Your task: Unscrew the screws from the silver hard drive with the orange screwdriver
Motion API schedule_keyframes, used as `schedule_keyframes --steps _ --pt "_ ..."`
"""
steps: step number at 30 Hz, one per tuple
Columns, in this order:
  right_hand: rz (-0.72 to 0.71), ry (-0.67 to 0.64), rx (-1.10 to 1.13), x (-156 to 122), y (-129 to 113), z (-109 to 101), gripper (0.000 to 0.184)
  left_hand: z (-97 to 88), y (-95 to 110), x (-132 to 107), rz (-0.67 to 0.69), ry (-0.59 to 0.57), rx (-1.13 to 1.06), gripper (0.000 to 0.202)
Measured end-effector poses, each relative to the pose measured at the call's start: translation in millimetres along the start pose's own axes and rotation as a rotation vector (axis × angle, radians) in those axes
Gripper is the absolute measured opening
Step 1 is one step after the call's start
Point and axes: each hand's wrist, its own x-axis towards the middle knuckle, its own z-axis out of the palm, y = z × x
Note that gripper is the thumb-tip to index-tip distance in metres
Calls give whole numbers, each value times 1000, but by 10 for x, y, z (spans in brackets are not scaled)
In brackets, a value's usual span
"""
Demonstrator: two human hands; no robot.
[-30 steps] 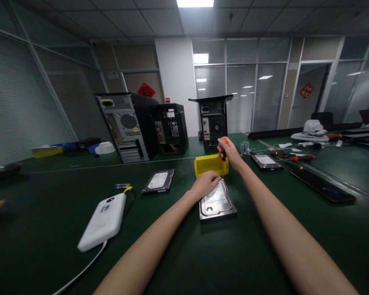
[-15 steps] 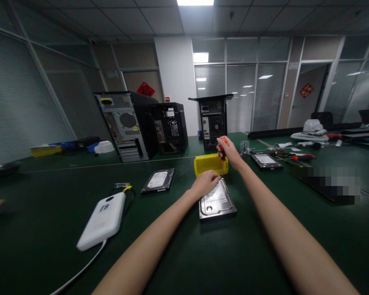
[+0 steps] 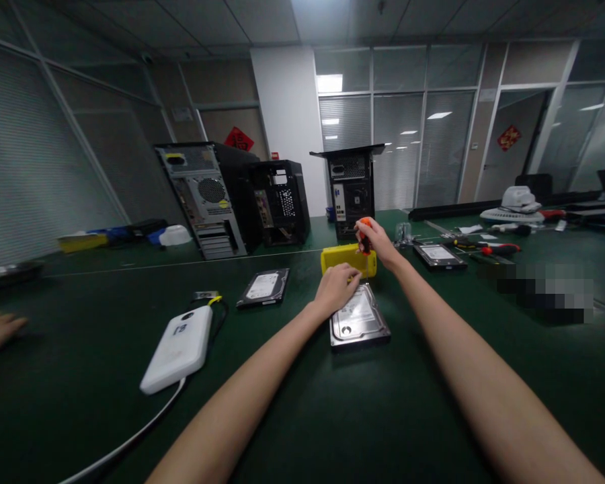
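Head view, drive under work: the silvery hard drive point(image 3: 360, 316) lies flat on the green tabletop point(image 3: 292, 417) in front of you, a metal slab with a shiny, contoured top and a round mark near its near left corner.
Left hand: your left hand point(image 3: 337, 290) rests on the drive's far left part, fingers together; you cannot tell here whether they grip its edge.
Right hand: your right hand point(image 3: 376, 242) is wrapped around the orange-and-black handle of the screwdriver point(image 3: 366, 225), held upright.
Screwdriver tip: the thin shaft points down at the drive's far edge; the contact is too small to tell.
Yellow box: the bright, rounded yellow box point(image 3: 345, 255) stands just beyond the drive, close to both your hands.
Side drives: a dark drive point(image 3: 265, 288) with a pale label lies to your left, and a labelled drive point(image 3: 438, 255) lies beyond your right forearm.
Power bank: the smooth white power bank point(image 3: 179, 349) sits well left of your drive, its cable point(image 3: 146, 420) curving nearward.
Drive edges: smooth green tabletop borders the near and right edges; your forearms flank that stretch.
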Motion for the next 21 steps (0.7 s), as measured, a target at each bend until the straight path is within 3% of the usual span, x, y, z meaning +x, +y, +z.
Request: schedule_keyframes --steps 4,11,16,21 --pt "-34 -26 -39 -1 4 -9 30 -45 -23 -32 -11 34 -57 31" --pt "-69 -75 -65 28 50 -12 32 -75 -242 -95 -260 49 -318 34" --pt "-73 -82 -70 53 94 -16 32 0 -298 -35 -368 46 -471 40" --pt "-78 -78 -73 49 93 -25 32 92 -210 13 -304 54 -345 39"
